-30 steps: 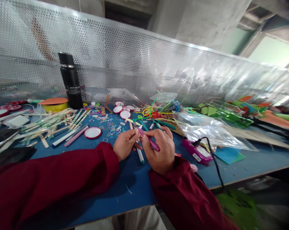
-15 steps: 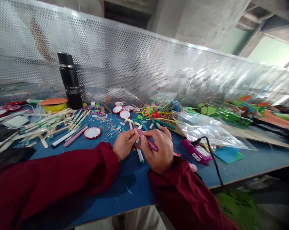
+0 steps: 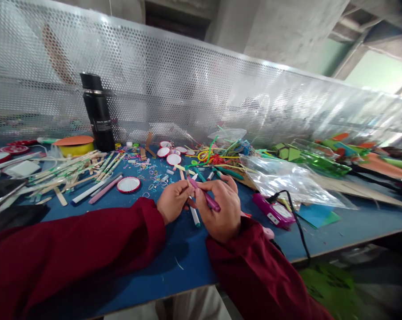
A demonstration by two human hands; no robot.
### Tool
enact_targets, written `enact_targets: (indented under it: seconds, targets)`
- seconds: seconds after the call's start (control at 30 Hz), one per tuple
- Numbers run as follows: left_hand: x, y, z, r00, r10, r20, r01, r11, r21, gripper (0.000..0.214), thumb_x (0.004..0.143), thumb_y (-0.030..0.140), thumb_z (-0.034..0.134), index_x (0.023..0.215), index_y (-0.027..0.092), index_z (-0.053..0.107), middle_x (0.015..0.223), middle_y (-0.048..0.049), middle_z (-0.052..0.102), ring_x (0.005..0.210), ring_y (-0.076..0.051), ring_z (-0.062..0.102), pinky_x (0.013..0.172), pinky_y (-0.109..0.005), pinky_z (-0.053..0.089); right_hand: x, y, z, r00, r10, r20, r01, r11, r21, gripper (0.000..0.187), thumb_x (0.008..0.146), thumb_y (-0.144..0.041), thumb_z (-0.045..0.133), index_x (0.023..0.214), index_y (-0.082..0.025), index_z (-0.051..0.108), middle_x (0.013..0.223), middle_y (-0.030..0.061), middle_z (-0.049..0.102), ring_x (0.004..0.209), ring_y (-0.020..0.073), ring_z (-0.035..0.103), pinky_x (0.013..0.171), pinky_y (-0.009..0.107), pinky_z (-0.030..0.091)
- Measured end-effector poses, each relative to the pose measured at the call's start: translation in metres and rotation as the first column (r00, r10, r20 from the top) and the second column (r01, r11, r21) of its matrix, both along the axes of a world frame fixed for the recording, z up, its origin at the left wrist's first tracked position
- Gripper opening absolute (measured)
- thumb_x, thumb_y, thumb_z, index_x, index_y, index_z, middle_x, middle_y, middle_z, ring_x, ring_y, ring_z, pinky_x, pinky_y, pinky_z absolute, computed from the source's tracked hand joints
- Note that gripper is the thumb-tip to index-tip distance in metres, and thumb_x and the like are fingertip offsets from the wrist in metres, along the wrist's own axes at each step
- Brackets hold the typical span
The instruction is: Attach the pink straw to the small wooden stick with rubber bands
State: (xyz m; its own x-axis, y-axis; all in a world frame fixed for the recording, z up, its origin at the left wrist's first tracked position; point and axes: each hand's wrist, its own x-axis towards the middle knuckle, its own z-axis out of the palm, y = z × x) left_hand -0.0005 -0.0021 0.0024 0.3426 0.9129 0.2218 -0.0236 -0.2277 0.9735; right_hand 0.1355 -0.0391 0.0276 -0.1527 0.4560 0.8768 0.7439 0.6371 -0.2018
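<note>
Both my hands meet over the blue table (image 3: 337, 231), in dark red sleeves. My right hand (image 3: 221, 209) grips a purple marker (image 3: 210, 201) that slants up and left across its fingers. My left hand (image 3: 173, 199) is closed on the marker's upper end together with a thin wooden stick (image 3: 187, 177). A white marker with a teal tip (image 3: 195, 217) lies on the table just under my hands.
A black flask (image 3: 98, 113) stands at the back left by a yellow bowl (image 3: 76, 146). Wooden sticks (image 3: 67, 171), red-rimmed white discs (image 3: 129, 184), rubber bands, plastic bags (image 3: 287, 180) and a pink device with a black cable (image 3: 273, 212) lie around. A perforated metal screen (image 3: 187, 89) closes the back.
Almost nothing differs: my hands stay together on the purple marker, with only a slight shift of the fingers.
</note>
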Motion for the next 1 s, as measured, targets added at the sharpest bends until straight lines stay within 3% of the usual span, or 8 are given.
enact_targets:
  seconds: [0.6, 1.0]
  targets:
    - [0.0000, -0.0020, 0.0028, 1.000, 0.011, 0.018, -0.010, 1.000, -0.024, 0.026, 0.085, 0.041, 0.057, 0.086, 0.015, 0.060, 0.080, -0.0009, 0.062, 0.059, -0.010, 0.061, 0.046, -0.017, 0.042, -0.0002, 0.0001, 0.0001, 1.000, 0.000, 0.008, 0.000, 1.000, -0.021, 0.003, 0.086, -0.022, 0.058, 0.084, -0.024, 0.060, 0.080, -0.0018, 0.070, 0.076, 0.0162, 0.063, 0.101, 0.042, 0.036]
    - [-0.0001, -0.0028, 0.0021, 1.000, 0.008, 0.003, -0.008, 1.000, -0.009, 0.025, 0.088, 0.038, 0.052, 0.087, 0.015, 0.060, 0.079, -0.0003, 0.061, 0.060, -0.009, 0.061, 0.048, -0.017, 0.044, 0.0000, -0.0005, 0.0000, 1.000, -0.002, 0.013, 0.002, 1.000, -0.020, 0.003, 0.086, -0.023, 0.057, 0.084, -0.023, 0.059, 0.078, -0.0019, 0.069, 0.075, 0.0162, 0.062, 0.100, 0.042, 0.036]
